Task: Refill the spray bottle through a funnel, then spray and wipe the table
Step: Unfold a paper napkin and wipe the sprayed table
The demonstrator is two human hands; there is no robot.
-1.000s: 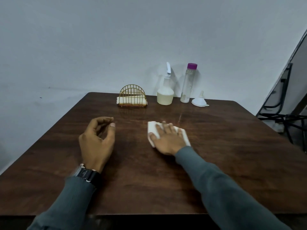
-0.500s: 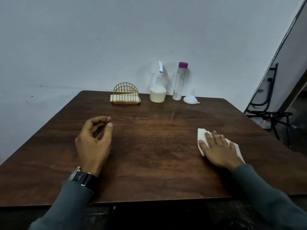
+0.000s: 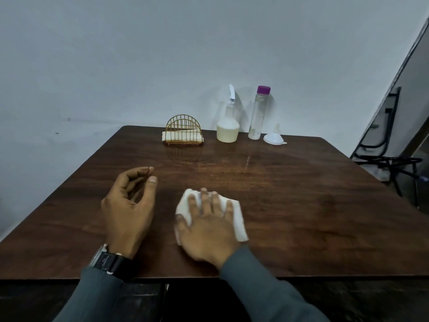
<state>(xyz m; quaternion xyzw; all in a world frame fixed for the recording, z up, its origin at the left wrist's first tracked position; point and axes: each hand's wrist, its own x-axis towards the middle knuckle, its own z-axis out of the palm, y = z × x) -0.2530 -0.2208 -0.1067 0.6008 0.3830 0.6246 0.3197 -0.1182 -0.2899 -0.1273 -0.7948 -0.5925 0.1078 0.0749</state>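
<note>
My right hand [image 3: 209,226] lies flat with straight fingers on a white folded tissue [image 3: 238,217], pressing it onto the dark wooden table [image 3: 301,205] near the front middle. My left hand [image 3: 130,205] rests on its edge just left of it, fingers loosely curled, holding nothing. At the table's far edge stand the white spray bottle [image 3: 227,126] with pale liquid, a clear bottle with a purple cap [image 3: 257,115] and a white funnel [image 3: 274,137] lying mouth down.
A gold wire napkin holder [image 3: 183,131] with white napkins stands at the far edge, left of the spray bottle. A white wall rises right behind the table. A black metal chair frame [image 3: 390,159] stands off the table's right side.
My right hand has slid the tissue from the table's right side back to the front middle, after going right from the centre. My left hand has stayed put.
</note>
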